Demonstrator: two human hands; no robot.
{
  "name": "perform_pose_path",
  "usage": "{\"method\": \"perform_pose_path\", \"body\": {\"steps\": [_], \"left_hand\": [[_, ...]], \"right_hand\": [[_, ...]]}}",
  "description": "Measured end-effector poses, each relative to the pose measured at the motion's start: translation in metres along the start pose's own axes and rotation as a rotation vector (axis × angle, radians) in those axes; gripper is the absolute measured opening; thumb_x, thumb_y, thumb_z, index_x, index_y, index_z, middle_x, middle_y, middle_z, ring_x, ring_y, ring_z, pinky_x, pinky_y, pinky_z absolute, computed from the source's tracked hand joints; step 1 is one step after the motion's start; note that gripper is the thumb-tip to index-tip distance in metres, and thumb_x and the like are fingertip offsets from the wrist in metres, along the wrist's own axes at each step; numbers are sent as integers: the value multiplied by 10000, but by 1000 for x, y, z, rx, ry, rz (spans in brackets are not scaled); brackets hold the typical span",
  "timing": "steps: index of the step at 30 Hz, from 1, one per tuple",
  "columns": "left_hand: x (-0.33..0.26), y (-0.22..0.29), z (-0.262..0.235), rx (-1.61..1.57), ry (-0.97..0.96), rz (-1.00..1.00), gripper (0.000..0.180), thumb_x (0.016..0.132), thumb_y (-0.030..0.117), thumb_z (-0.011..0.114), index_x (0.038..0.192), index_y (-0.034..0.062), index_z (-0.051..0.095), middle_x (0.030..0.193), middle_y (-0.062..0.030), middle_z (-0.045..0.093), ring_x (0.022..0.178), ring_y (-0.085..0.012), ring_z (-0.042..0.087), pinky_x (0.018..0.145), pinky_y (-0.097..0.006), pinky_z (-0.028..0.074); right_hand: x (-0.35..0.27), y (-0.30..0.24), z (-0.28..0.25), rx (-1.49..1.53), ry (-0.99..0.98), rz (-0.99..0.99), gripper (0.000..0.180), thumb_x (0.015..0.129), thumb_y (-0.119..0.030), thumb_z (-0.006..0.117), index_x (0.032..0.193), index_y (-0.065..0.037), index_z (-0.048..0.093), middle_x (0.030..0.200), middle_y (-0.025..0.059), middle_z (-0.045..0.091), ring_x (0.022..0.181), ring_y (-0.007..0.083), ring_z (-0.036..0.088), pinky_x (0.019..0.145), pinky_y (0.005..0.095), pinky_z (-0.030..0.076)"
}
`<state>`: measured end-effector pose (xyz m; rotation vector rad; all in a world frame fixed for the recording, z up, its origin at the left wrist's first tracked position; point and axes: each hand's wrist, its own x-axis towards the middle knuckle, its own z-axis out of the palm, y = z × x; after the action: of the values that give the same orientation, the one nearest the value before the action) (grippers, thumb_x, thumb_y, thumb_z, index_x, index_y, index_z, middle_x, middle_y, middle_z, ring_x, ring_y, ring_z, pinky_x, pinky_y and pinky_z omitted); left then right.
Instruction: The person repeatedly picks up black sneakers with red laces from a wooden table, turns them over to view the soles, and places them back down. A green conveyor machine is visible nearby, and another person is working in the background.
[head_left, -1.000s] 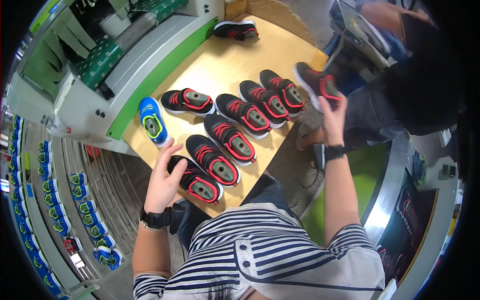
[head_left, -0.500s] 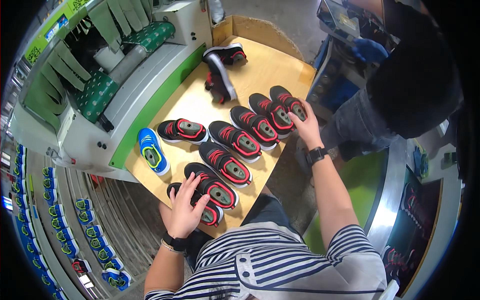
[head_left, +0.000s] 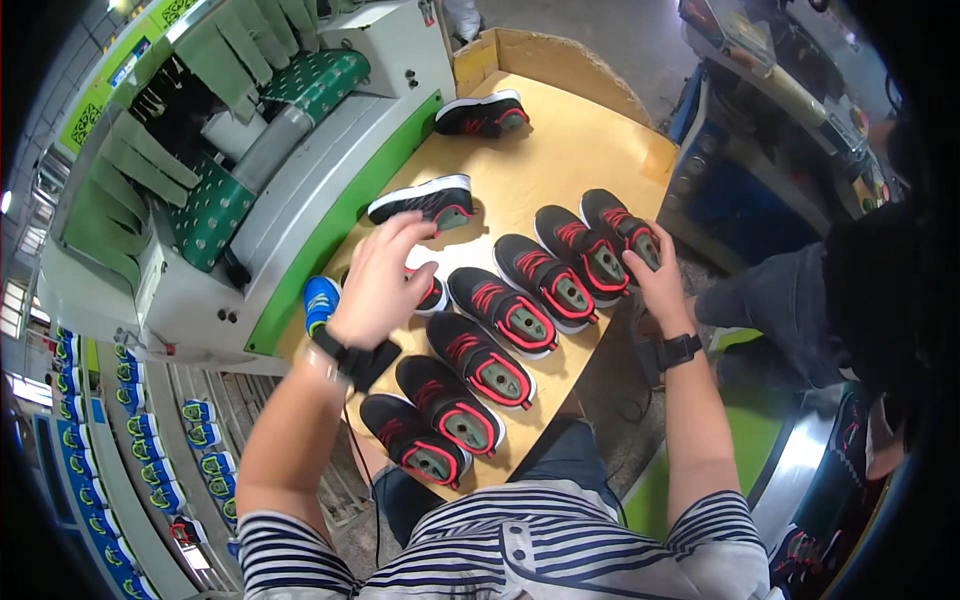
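Black sneakers with red laces stand in a slanting row on the wooden table (head_left: 560, 130), among them a near one (head_left: 400, 425) and a middle one (head_left: 478, 350). My right hand (head_left: 660, 285) grips the heel of the farthest sneaker (head_left: 610, 215) at the right end of the row. Over the table's left part, my left hand (head_left: 385, 280) is raised with thumb and fingers apart, holding nothing. It partly hides another black sneaker (head_left: 432, 292) and a blue one (head_left: 318, 300). Just beyond its fingertips, a black sneaker (head_left: 425, 200) lies on its side.
Farther back another black sneaker (head_left: 482, 115) lies tipped over. A machine with a green dotted belt (head_left: 210, 210) borders the table's left side, and a cardboard edge (head_left: 560, 65) its far end. Racks of blue shoes (head_left: 140, 440) stand lower left. A person (head_left: 790, 300) is at the right.
My left hand has left the near sneakers and moved up and forward. The sneaker that stood tilted at the back now lies on its side farther left. My right hand stays on its sneaker.
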<state>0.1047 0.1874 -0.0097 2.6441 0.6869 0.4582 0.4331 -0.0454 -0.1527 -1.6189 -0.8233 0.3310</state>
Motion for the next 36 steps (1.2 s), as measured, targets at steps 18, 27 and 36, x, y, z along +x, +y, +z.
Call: {"method": "perform_pose_path", "body": {"steps": [18,27,36], "left_hand": [[187,-117,21,118,-279,53,781,716,79,811,1449,104,545,1483,-217,527,1333,-360,553,1114,-374,456],[163,-58,109,-134,2,-981,1093,839,501,767,1607,70,120,1595,-271,231,1465,-446,307,1093,-643,390],[122,-84,-23,-1413,309,-795,513,902,-32,583,1381,71,431,1237,-157,573,1036,-308,665,902,-655,518]], "right_hand": [[-3,-27,-1,-62,9,131,656,911,-164,762,1475,-44,449,1359,158,586,1270,246,566,1100,373,432],[-6,-25,-1,-36,5,143,800,876,-123,794,1540,-63,353,1324,174,589,1238,226,572,1074,365,451],[53,-80,-11,76,51,117,638,837,-19,776,1368,-57,425,1181,139,645,1074,175,641,924,323,533]]}}
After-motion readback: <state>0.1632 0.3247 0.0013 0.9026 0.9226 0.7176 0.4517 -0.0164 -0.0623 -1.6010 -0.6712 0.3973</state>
